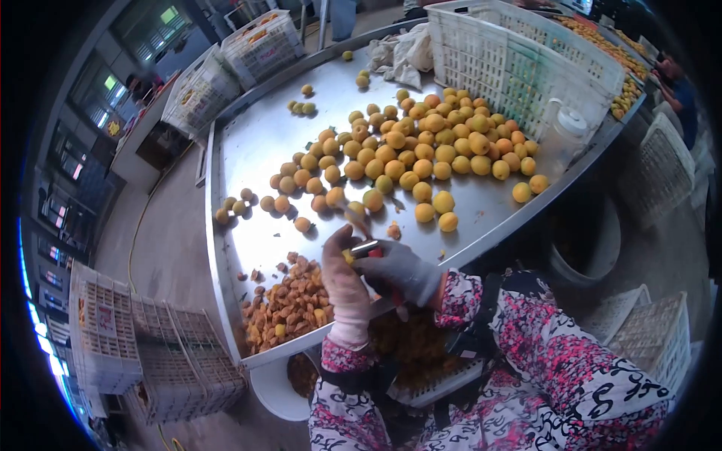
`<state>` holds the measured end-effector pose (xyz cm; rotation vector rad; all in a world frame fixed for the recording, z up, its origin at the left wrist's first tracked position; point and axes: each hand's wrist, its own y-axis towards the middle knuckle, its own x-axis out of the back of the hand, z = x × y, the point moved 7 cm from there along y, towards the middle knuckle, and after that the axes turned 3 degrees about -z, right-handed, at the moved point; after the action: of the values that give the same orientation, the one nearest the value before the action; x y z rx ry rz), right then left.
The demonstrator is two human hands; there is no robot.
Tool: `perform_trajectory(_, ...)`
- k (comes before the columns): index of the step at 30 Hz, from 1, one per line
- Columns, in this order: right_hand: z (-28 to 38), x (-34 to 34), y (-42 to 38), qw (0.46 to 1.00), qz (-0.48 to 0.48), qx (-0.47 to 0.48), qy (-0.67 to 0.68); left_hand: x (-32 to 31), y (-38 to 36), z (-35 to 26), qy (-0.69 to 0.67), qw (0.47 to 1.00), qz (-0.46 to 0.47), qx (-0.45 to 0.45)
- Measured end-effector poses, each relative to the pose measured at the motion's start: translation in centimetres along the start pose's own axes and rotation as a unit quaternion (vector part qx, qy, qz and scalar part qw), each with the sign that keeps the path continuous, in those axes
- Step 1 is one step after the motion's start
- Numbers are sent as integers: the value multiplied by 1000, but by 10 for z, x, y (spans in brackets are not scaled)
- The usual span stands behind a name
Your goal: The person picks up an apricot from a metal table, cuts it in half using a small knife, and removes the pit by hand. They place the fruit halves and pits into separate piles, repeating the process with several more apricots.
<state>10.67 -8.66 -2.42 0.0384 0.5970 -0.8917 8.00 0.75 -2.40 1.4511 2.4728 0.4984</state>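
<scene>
My left hand [344,289], in a pale stained glove, is closed around a yellow apricot [348,257], mostly hidden by the fingers. Right beside it, my grey-gloved right hand [406,272] grips a red-handled metal tool [366,247], whose shiny end meets the fruit; its exact kind is unclear. Both hands are over the near edge of a metal table [256,158]. Whole apricots [421,143] spread across the table beyond them. To the left of my left hand lies a heap of brown apricot stones [289,304].
A white crate [519,75] and a clear plastic jar [564,131] stand on the table's right side. Below the front edge are a white bucket [267,387] and a crate of fruit pieces [421,346]. Stacked crates [105,331] stand left. A person [677,98] is at far right.
</scene>
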Motion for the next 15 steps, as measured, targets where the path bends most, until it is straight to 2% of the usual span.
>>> perform_trajectory(4, -13, 5, 3, 998, 23, -52, 9, -2, -2, -6, -10, 998, 2, 64)
perform_trajectory(6, -14, 3, 6, 997, 51, -35, 47, -2, -1, -2, 20, 996, -17, 84)
perform_trajectory(9, -16, 7, 9, 996, 41, -32, 77, -4, -5, 8, -51, 987, -51, 143)
perform_trajectory(11, -30, 14, 16, 995, 43, -69, 55, -2, -3, 10, 6, 992, -55, 111)
perform_trajectory(15, -12, 11, 10, 997, 38, -60, 25, -1, 2, 5, 50, 993, -56, 87)
